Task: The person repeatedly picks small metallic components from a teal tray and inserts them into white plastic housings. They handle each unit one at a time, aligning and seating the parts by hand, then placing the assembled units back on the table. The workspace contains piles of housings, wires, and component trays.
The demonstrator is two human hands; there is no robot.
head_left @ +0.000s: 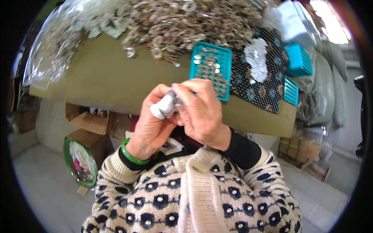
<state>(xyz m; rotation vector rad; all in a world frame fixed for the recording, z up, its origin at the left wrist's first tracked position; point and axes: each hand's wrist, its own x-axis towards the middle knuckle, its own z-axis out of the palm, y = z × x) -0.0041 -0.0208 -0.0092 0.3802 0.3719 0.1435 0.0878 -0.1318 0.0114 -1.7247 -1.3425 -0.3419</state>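
Observation:
Above the table's near edge, both my hands meet around a small white, rounded piece (163,108) with a dark grey top. My left hand (145,126), with a green bangle at its wrist, closes round it from the left. The fingers of my right hand (204,110) pinch at its right side and partly cover it, so its exact kind does not show. Just beyond my right hand lies a teal plastic basket (194,64) with several small metallic and white round pieces in it.
A big heap of small brownish, glossy pieces (186,27) covers the table's (89,75) far side. Clear plastic bags (50,58) lie at left. On the right are a patterned dark cloth (256,95), white pieces (256,60) and teal baskets (299,60). A green tub (68,163) stands below left.

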